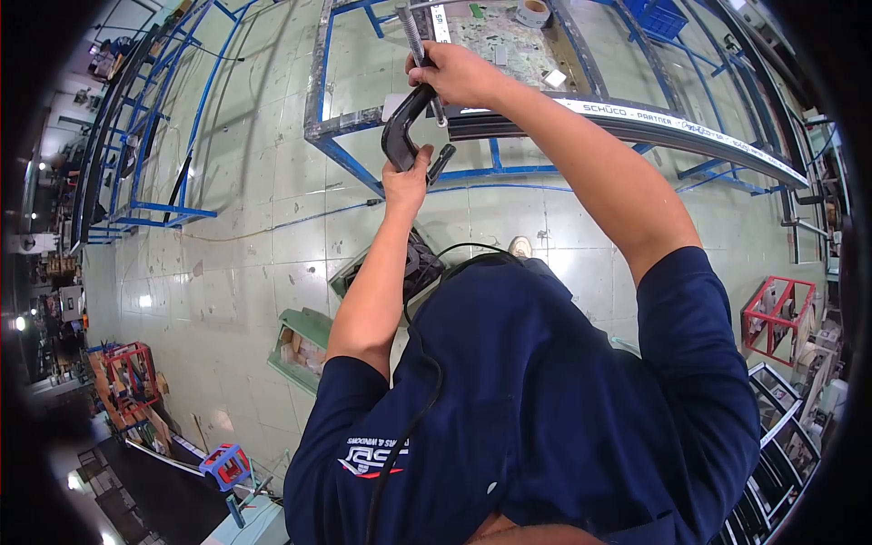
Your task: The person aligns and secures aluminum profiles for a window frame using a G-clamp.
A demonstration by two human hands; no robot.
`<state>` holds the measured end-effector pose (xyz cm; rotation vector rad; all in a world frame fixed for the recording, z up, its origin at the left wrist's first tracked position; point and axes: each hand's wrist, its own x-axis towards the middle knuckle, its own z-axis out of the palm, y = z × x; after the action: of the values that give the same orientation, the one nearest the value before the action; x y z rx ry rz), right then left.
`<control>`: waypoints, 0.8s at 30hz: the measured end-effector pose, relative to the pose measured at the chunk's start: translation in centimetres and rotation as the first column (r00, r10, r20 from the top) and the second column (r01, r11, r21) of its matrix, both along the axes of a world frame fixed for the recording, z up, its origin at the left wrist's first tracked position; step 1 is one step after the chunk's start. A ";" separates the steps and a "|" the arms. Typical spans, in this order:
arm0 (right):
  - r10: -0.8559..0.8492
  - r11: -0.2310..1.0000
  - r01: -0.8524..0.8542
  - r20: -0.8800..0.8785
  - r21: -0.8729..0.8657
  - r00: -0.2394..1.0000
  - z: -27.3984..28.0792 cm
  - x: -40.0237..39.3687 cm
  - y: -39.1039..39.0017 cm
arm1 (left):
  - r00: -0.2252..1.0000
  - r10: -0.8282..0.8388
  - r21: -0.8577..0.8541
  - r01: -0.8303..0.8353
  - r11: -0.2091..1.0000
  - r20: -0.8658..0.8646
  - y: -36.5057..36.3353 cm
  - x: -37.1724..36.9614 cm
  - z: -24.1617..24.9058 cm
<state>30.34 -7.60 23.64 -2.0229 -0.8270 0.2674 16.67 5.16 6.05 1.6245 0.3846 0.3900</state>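
C-clamp (397, 136) is the star here, a black one with a long silver threaded screw (411, 34), held up in front of the person with both arms stretched out. Left hand (406, 186) is wrapped round the lower bend of the black frame, fingers curled in pretty snug. Right hand (457, 77) is closed too, up at the other end where the screw goes through, so both are basically full of clamp. The whole thing sits tilted, screw running up and a bit left.

It's over the near corner of an open tabletop (350, 124), a frame with scuffed rails and blue legs. Can't tell from this angle whether clamp and rail are actually touching. Just right of it is the end of a long dark profile (500, 126), which has a white printed strip (627, 113) along it reading SCHÜCO - PARTNER and stretches way off to the right. Farther back, a roll of tape (533, 13) sits on a messy, speckled surface inside the frame.

Down on the tiled floor (245, 272) there's a green bin (312, 322) off to the left, plus some black gear (418, 268) partly hidden by the left arm.
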 end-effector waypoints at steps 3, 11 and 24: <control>-0.026 1.000 0.027 -0.041 0.014 0.999 -0.3 1.0 0.0 | 0.999 0.019 -0.032 -0.020 0.999 -0.027 -0.5 0.7 0.2; -0.062 0.997 0.059 -0.071 -0.045 0.996 -0.7 1.5 -0.7 | 0.996 0.072 -0.013 -0.072 0.997 -0.048 -1.4 1.5 -1.0; -0.167 0.967 0.204 0.222 -0.155 0.961 -1.0 2.3 -1.3 | 0.992 0.113 0.102 -0.108 0.989 -0.050 -1.8 1.9 -1.1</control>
<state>32.62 -8.87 22.61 -2.3074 -0.7534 0.0221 18.57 3.35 4.99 1.7185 0.5059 0.4546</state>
